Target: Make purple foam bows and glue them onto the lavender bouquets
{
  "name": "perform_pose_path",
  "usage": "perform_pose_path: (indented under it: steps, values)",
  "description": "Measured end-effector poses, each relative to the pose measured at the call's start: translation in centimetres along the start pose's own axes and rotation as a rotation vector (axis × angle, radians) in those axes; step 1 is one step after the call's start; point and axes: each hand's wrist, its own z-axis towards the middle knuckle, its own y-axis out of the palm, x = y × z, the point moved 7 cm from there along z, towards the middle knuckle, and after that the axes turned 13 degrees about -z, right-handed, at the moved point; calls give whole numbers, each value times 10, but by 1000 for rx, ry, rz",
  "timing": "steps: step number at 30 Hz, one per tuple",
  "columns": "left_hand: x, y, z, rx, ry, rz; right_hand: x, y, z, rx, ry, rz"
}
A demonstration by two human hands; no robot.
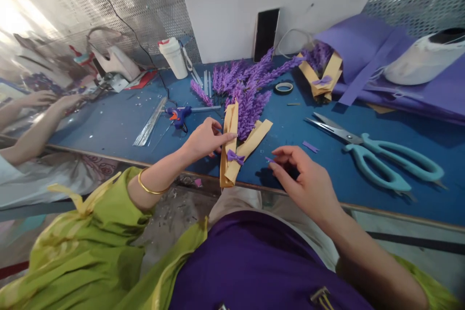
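Observation:
My left hand (209,138) is closed on the tan paper wrapper (231,123) of a small bouquet, gripping its left side. A purple bow (235,157) sits across the front of the wrapper, and purple lavender sprigs (250,101) spread from its top onto the table. To the right, my right hand (301,169) pinches a small purple strip (269,160) between thumb and fingertips, apart from the bouquet. Another short purple strip (310,146) lies on the table beyond that hand. Large scissors (378,150) with light blue handles rest open at the right.
Left of the bouquet lie a blue glue gun (179,117) and a bundle of clear sticks (150,123). A black tape roll (283,88), a second wrapped bouquet (321,77), a phone (266,34) and a white cup (173,58) stand behind. A co-worker's arms (39,121) reach in at far left.

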Motion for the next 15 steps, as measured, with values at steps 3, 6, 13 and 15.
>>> perform_pose_path:
  steps: [3, 6, 13, 15]
  values:
    - [-5, 5, -2, -13, -19, -84, -6, 0, -3, 0, -37, -1]
    - [-9, 12, -8, -47, -54, -161, -11, -2, -3, 35, -88, 66]
    - [-8, 24, -18, -18, -59, -272, -8, -3, -4, 91, -55, 210]
    - [-9, 26, -18, -21, -45, -288, -14, -5, -8, 149, -132, 130]
